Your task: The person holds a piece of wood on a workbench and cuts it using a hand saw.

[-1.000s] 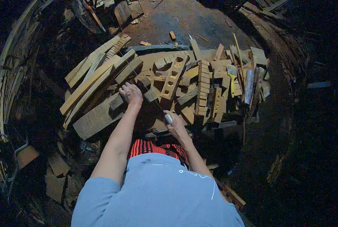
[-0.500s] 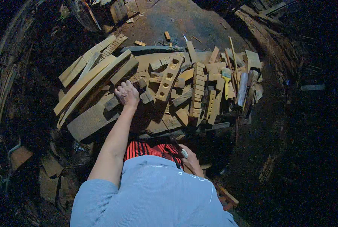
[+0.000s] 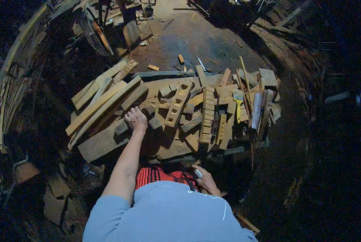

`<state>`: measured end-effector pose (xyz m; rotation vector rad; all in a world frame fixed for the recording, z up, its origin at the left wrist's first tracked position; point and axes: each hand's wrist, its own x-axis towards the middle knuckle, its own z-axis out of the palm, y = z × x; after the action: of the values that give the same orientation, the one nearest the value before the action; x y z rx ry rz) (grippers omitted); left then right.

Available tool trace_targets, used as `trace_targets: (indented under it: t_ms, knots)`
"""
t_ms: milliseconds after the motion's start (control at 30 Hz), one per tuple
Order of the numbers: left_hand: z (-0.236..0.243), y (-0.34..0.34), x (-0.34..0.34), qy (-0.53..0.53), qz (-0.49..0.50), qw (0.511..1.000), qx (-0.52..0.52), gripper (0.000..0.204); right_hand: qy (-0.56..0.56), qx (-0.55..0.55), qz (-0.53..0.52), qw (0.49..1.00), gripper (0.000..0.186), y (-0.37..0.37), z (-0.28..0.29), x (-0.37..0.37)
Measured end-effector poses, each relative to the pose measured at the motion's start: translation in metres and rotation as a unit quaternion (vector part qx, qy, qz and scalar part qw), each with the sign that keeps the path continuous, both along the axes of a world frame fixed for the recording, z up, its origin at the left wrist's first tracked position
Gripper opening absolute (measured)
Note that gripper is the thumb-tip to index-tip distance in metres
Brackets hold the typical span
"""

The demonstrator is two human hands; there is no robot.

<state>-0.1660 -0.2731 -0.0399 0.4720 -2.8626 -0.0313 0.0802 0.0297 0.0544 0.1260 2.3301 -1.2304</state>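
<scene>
My left hand (image 3: 136, 119) is closed, its fingers curled down among wood pieces on the bench; whatever they grip is hidden. A short dark wood block (image 3: 121, 128) lies just left of it, and another small block (image 3: 150, 108) just right of it. A thick plank (image 3: 135, 97) slants behind the knuckles. Low at my waist, my right hand (image 3: 207, 180) is curled in front of the red and black striped cloth (image 3: 150, 176). A small pale rounded thing (image 3: 198, 174) shows at its fingers, too small to name.
A wood bar with square holes (image 3: 179, 103), a notched bar (image 3: 207, 115) and a yellow-handled brush (image 3: 239, 105) lie to the right. Long curved boards (image 3: 103, 109) are stacked at left. Beyond the bench, wood scraps (image 3: 181, 59) lie on the floor.
The view has tilted up, so the bench sits lower and more floor shows. My left hand stays at the same blocks. The dark thing by my right hand shows less now.
</scene>
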Motion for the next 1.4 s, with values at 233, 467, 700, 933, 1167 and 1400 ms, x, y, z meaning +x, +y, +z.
trace_targets:
  t_ms: [233,467,700,933,1167,1400]
  knots:
    - [0.004,-0.002,-0.001,-0.021,-0.002,0.999,0.045,0.021,-0.015,-0.031,0.017,0.999,0.065,-0.003,-0.006,0.002]
    - [0.015,-0.003,-0.001,-0.075,-0.008,0.989,0.128,0.023,-0.020,-0.009,-0.024,0.999,0.067,-0.034,0.004,0.019]
    - [0.010,-0.042,-0.013,-0.147,-0.086,0.946,0.275,0.027,-0.018,0.037,-0.088,0.995,0.064,-0.073,0.011,0.041]
    - [0.005,-0.035,-0.001,-0.169,-0.076,0.964,0.190,0.040,0.067,0.112,-0.100,0.986,0.069,-0.098,0.012,0.052]
    - [-0.080,-0.055,0.009,-0.040,-0.159,0.986,-0.028,0.038,0.125,0.144,-0.097,0.977,0.069,-0.121,0.042,0.035]
    - [-0.083,-0.055,0.006,-0.105,-0.126,0.979,-0.121,0.025,0.159,0.131,-0.081,0.975,0.067,-0.111,0.028,0.022]
